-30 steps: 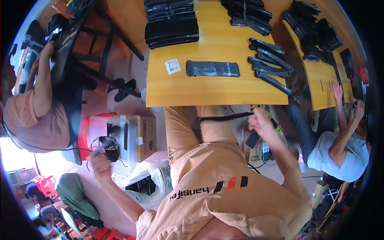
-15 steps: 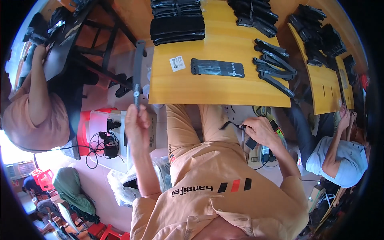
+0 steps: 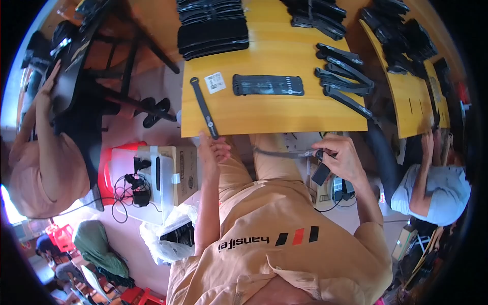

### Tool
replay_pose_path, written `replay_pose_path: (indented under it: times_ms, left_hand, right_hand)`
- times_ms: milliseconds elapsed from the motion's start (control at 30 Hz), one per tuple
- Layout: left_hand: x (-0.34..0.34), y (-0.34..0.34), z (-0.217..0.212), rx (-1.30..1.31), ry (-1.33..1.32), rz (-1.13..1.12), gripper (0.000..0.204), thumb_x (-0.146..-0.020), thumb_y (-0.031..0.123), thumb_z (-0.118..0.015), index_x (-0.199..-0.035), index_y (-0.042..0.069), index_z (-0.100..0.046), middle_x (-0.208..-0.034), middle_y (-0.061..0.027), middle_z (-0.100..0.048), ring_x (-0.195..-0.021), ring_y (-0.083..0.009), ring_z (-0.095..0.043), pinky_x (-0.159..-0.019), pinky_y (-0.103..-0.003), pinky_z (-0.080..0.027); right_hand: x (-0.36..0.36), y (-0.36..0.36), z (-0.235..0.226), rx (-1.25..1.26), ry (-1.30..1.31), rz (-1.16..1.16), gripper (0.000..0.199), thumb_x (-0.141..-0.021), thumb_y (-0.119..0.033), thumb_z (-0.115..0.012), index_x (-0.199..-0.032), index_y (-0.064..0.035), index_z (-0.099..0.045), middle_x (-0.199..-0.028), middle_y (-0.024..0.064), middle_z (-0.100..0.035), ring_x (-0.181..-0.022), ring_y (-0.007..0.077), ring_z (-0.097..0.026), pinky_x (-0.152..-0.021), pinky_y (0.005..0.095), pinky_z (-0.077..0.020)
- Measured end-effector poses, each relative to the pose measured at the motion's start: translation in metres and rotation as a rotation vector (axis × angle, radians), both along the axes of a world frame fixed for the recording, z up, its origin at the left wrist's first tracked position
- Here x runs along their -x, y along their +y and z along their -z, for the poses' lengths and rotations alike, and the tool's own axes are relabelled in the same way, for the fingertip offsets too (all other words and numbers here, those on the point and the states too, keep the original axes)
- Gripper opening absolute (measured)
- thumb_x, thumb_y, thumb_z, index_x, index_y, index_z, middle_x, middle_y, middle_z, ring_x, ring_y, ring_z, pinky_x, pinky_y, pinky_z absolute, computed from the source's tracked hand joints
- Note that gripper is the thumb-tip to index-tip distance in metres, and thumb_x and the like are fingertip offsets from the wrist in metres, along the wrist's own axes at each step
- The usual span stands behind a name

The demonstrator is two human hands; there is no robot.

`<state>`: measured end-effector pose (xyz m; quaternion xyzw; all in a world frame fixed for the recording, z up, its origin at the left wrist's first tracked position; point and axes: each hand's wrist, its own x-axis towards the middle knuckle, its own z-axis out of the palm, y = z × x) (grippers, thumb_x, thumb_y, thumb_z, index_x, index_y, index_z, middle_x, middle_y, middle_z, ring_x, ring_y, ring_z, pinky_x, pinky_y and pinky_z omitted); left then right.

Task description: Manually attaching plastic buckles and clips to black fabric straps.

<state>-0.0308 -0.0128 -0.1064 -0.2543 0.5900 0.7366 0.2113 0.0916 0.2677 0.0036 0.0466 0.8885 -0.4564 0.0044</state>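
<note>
A dark grey strap (image 3: 204, 108) with a ring at its far end lies slanted on the left part of the yellow table. Just below its near end, at the table's front edge, is my left hand (image 3: 213, 151), its fingers apart and holding nothing. My right hand (image 3: 341, 156) pinches the end of another dark strap (image 3: 282, 153), which stretches leftward over my lap. A flat bundle of straps (image 3: 268, 85) lies mid-table, beside a white label (image 3: 215, 82). To the right, several loose straps (image 3: 345, 76) are piled loosely.
Tall stacks of black straps (image 3: 213, 38) and another bundle (image 3: 317, 20) stand at the table's back. A carton (image 3: 185, 173) and a bin with cables (image 3: 134, 183) are at my left. People sit working at both sides, one with a pink sleeve (image 3: 56, 168).
The strap from my left hand now lies on the table, released. That hand has moved right, its fingers spreading. My right hand has risen slightly, with more of its strap showing.
</note>
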Motion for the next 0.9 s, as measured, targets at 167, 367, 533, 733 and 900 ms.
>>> replay_pose_path:
  times_ms: [167,367,533,733,900]
  left_hand:
    - [-0.020,-0.027,-0.008,0.428,0.401,0.056,0.032,-0.093,0.026,-0.047,-0.091,-0.002,-0.061,-0.069,-0.0068,-0.061,-0.061,-0.0108,-0.057,-0.056,-0.021,-0.045]
    - [-0.032,0.051,-0.072,0.296,0.888,0.457,0.024,-0.082,0.011,-0.062,-0.103,-0.001,-0.061,-0.076,-0.0043,-0.062,-0.073,-0.0117,-0.056,-0.071,-0.027,-0.045]
    - [-0.007,0.034,-0.062,0.037,0.591,1.068,0.025,-0.081,0.007,-0.063,-0.104,-0.002,-0.058,-0.079,-0.0037,-0.060,-0.073,-0.0055,-0.052,-0.065,-0.021,-0.044]
    - [0.029,0.013,-0.060,-0.119,0.239,1.215,0.020,-0.082,-0.002,-0.056,-0.103,-0.002,-0.055,-0.082,-0.0004,-0.056,-0.072,-0.0054,-0.052,-0.061,-0.019,-0.044]
    - [0.046,0.011,-0.042,-0.066,0.262,1.032,0.016,-0.083,0.001,-0.058,-0.099,-0.003,-0.056,-0.078,-0.0012,-0.056,-0.066,-0.0055,-0.052,-0.058,-0.019,-0.044]
  right_hand:
    - [0.004,0.002,-0.017,-0.090,-0.112,-0.044,0.028,-0.065,0.011,-0.048,-0.087,0.0037,-0.064,-0.073,0.0122,-0.059,-0.066,0.0222,-0.061,-0.060,0.0285,-0.0480]
    - [0.029,-0.043,0.002,0.128,0.173,-0.200,0.032,-0.067,0.015,-0.047,-0.091,0.0018,-0.063,-0.074,0.0117,-0.060,-0.068,0.0212,-0.063,-0.058,0.0264,-0.0475]
    - [0.034,-0.019,0.015,0.301,0.032,-0.010,0.028,-0.072,0.015,-0.049,-0.094,0.0038,-0.061,-0.081,0.0115,-0.062,-0.069,0.0153,-0.064,-0.059,0.0246,-0.0487]
    - [0.037,0.000,0.049,0.598,-0.092,0.331,0.014,-0.084,0.004,-0.054,-0.095,0.0003,-0.062,-0.080,0.0013,-0.063,-0.068,0.0063,-0.059,-0.058,0.0189,-0.0470]
    - [0.049,0.010,0.070,0.590,0.036,0.348,0.014,-0.083,0.003,-0.055,-0.093,-0.0020,-0.064,-0.081,0.0011,-0.063,-0.066,0.0046,-0.055,-0.056,0.0173,-0.0451]
